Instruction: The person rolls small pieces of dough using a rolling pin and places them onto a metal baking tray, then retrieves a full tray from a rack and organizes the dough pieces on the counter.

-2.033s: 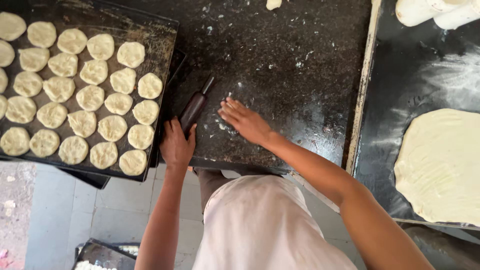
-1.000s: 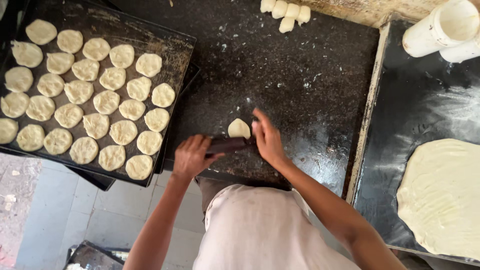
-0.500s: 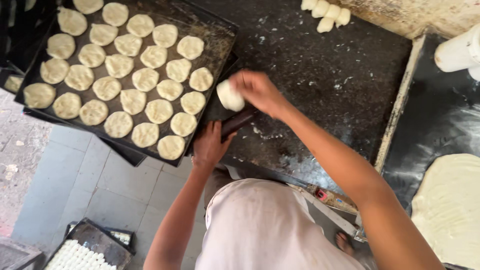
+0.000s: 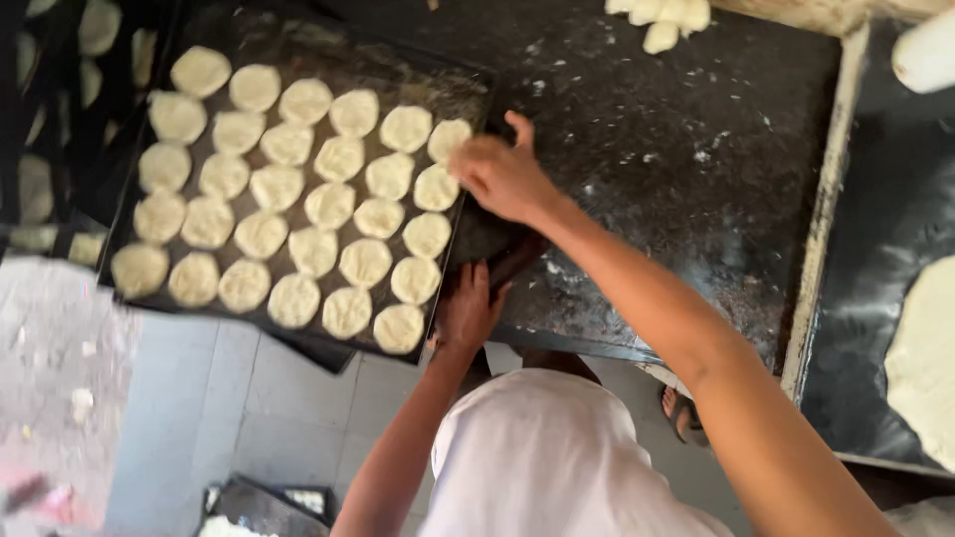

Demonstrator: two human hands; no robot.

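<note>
A black baking tray [image 4: 189, 303] holds several rows of flat round dough discs [image 4: 313, 204]. My right hand [image 4: 502, 179] rests at the tray's right edge, fingertips against the top-right disc [image 4: 450, 137], which lies flat on the tray. Below it, my left hand [image 4: 468, 308] grips a dark rolling pin [image 4: 517, 261] at the front edge of the dark stone worktop [image 4: 676, 159]. The hand and my right forearm hide most of the pin.
Small dough pieces [image 4: 662, 15] lie at the worktop's far edge. To the right, a black tray [image 4: 856, 298] carries a rolled dough sheet [image 4: 925, 358], with a white container [image 4: 925, 50] above. More discs show blurred at far left [image 4: 40, 179]. Another tray [image 4: 259, 502] sits on the tiled floor.
My right hand picked a flattened disc off the worktop, carried it left and set it at the tray's top-right corner. My left hand stayed on the rolling pin. The view shifted left.
</note>
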